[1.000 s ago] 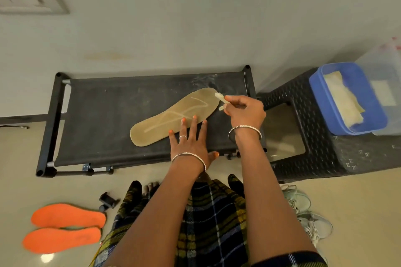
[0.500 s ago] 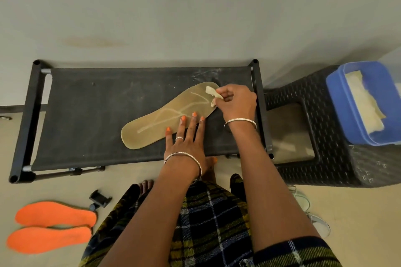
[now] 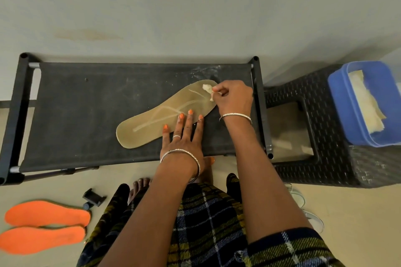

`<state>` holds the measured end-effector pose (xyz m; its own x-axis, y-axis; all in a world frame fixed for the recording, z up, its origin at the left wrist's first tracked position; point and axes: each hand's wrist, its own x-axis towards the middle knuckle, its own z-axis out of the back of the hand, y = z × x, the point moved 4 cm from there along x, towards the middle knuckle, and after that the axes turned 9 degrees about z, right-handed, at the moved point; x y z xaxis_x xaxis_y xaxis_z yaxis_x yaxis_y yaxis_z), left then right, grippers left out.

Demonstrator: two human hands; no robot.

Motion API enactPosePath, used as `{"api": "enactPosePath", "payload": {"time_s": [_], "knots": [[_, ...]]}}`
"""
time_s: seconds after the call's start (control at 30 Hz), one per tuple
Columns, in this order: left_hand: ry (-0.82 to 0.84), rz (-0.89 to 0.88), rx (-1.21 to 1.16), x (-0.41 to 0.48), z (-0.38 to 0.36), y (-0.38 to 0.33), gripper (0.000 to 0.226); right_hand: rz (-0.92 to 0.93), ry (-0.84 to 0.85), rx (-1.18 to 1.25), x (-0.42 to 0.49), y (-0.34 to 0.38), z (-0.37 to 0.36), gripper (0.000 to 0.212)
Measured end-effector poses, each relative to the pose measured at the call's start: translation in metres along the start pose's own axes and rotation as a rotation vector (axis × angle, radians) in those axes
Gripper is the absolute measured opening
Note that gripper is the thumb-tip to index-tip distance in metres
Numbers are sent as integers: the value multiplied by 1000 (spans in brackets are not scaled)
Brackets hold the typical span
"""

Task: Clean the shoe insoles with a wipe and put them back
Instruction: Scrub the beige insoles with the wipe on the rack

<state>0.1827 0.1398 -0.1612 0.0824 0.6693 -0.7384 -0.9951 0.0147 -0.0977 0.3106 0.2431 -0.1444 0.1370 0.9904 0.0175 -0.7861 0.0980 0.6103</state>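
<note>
The thin tan insole (image 3: 165, 115) lies flat and slantwise on the right half of the black fabric-topped worktop (image 3: 86, 115). The left hand (image 3: 184, 134) is spread flat, fingertips pinning its near edge. The right hand (image 3: 235, 98) pinches a small crumpled white wipe (image 3: 207, 90) at the toe end. The insole looks light and floppy, so it'd probably skid unpinned; best pressed mid-length.

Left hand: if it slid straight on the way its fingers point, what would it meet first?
The left hand rests on the tan insole and would cross more of it first. Just beyond, it would likely brush the wipe pinched by the right hand; then the rack's black fabric.
</note>
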Motion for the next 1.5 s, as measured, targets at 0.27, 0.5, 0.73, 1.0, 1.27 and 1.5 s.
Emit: {"api": "enactPosePath", "payload": {"time_s": [0.27,0.5,0.73,1.0,1.27,1.5], "knots": [[-4,-24,-14,2,1,4,101,-27,137,-18,-1,2,4,5],[6,-33,-7,2,3,7,99,-64,303,43,0,1,1,11],[13,-45,-13,0,8,7,97,-113,-24,17,3,-6,14,5],[27,-60,-63,1,14,9,90,-24,33,161,7,-3,10,24],[36,-71,3,-1,13,8,92,62,350,15,4,10,1,24],[44,-91,-9,-1,14,10,88,-90,61,37,6,-6,8,16]]}}
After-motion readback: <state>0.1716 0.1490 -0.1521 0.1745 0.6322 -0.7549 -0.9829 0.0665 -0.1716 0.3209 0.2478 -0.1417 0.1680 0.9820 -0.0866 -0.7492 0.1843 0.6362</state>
